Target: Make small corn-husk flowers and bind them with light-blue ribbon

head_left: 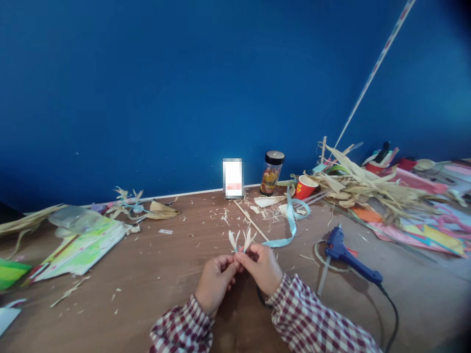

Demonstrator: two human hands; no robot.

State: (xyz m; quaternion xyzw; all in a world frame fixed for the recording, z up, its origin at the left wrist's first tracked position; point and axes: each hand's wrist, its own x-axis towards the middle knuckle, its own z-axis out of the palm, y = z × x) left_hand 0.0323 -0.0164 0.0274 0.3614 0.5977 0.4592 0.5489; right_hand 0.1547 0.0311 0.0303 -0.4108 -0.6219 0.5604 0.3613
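My left hand [218,282] and my right hand [262,268] meet over the front middle of the table, thumbs and fingers pinched together. Between them stand pale, split corn husk pieces [248,239], fanned out upward like petals. A light blue ribbon [283,240] runs from close behind my right hand back across the table and curls near the red cup. A little light blue shows at the base of the husk pieces; my fingers hide how it is fastened. A thin stick [252,219] lies just behind the hands.
A blue glue gun [344,252] with its cord lies right of my hands. Behind are a jar [271,174], a red paper cup [306,187] and a bright pixelated screen [233,177]. Dried husks [375,184] pile up right; a green-white painted sheet [83,250] lies left.
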